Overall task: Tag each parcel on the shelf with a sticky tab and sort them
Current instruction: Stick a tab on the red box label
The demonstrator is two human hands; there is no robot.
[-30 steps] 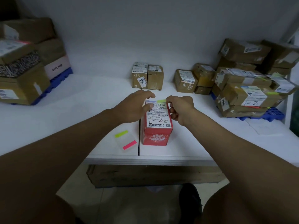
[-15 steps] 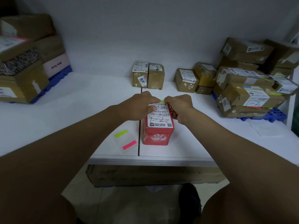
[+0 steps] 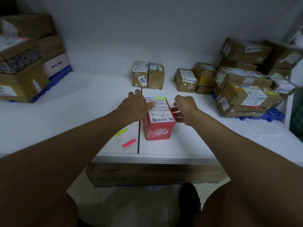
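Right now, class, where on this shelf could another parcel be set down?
Bare shelf lies between the left stack and the red parcel, and at the front right, below the right pile. That right side is crowded.

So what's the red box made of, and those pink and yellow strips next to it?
The red box looks like printed cardboard: crisp folded edges, a paper label on top. The strips look like thin plastic film, since their backing sheet looks see-through, though they could be paper.

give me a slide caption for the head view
Both hands flank a red parcel bearing a green tab.
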